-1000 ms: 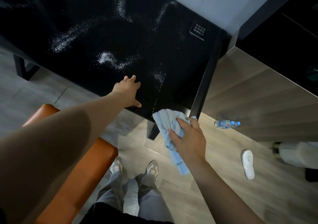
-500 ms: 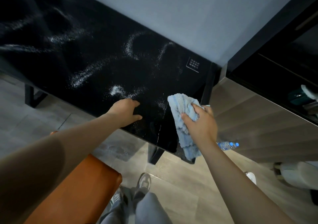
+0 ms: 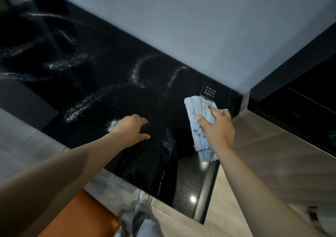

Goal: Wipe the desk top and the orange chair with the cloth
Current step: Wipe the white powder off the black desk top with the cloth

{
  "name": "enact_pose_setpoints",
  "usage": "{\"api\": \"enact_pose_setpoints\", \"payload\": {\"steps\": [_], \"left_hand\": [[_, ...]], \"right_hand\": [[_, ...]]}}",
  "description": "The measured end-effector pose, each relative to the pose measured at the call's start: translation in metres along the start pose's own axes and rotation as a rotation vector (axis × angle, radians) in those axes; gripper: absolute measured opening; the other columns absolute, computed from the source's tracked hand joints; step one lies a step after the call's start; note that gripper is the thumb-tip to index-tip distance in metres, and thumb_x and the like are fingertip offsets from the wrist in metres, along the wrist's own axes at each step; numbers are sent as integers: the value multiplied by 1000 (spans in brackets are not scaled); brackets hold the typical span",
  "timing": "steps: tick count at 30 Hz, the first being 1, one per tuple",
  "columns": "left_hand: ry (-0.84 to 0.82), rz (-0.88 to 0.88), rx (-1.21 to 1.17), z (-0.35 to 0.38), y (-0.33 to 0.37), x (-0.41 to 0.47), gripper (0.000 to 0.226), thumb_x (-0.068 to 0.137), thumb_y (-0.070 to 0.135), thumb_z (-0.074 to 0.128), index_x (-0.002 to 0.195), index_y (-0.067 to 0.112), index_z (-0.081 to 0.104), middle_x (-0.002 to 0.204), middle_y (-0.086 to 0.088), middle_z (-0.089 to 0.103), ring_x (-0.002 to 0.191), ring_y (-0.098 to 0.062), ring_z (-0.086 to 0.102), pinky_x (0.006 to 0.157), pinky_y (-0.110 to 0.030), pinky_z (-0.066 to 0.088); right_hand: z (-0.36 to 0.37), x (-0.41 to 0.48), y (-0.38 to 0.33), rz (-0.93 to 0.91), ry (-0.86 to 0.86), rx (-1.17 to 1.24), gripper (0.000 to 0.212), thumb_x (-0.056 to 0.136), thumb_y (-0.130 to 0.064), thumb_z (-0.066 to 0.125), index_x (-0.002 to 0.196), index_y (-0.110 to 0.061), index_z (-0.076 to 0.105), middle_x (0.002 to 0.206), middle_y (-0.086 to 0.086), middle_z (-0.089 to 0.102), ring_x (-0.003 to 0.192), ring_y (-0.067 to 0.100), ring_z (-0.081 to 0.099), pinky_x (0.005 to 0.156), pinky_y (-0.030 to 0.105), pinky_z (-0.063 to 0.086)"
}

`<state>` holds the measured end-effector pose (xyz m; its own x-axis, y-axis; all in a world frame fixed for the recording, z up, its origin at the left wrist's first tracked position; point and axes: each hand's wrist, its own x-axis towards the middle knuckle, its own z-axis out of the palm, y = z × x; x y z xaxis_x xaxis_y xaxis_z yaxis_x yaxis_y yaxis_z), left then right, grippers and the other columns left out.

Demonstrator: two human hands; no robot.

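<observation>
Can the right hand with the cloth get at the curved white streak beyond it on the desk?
Probably yes. The right hand grips the fluffy light blue cloth over the glossy black desk top, and nothing stands between it and the curved white powder streak; the left hand is well aside.

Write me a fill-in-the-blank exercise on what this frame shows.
The right hand grips a light ____ cloth.
The left hand holds ____ and rests on the desk top.
The desk top's streaks are ____.
The chair at lower left is ____.
Missing words: blue; nothing; white; orange.
</observation>
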<state>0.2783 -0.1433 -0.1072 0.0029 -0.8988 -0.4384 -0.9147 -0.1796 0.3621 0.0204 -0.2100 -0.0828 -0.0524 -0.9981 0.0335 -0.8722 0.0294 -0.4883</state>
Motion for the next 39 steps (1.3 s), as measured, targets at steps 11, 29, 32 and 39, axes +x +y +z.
{"api": "enact_pose_setpoints", "payload": {"steps": [11,29,32,39], "left_hand": [[-78,-98,113,11,6,107,102,75,67,64,153,28,12,161,-3,5,147,-30,5,119,-46,17],[-240,-210,68,25,4,156,146,51,74,73,135,31,-39,138,3,-56,129,-35,-45,108,-62,-15],[-244,-206,56,24,5,154,147,51,73,74,136,32,-38,138,4,-55,129,-35,-46,107,-62,-16],[-268,-211,48,21,8,153,148,50,72,75,141,31,-34,138,4,-55,128,-34,-47,108,-63,-16]], "right_hand": [[40,150,25,-38,-7,-62,50,85,-45,63,130,-25,56,132,0,45,111,22,54,82,30,44],[103,301,49,-39,-102,-228,40,88,-41,62,124,-23,61,133,6,45,112,34,49,84,33,42],[111,310,54,1,-187,-281,47,91,-46,57,132,-22,55,139,8,43,117,37,46,93,40,41],[113,313,59,-43,-229,-316,49,92,-48,53,132,-21,54,136,9,48,115,35,49,93,39,40]]}}
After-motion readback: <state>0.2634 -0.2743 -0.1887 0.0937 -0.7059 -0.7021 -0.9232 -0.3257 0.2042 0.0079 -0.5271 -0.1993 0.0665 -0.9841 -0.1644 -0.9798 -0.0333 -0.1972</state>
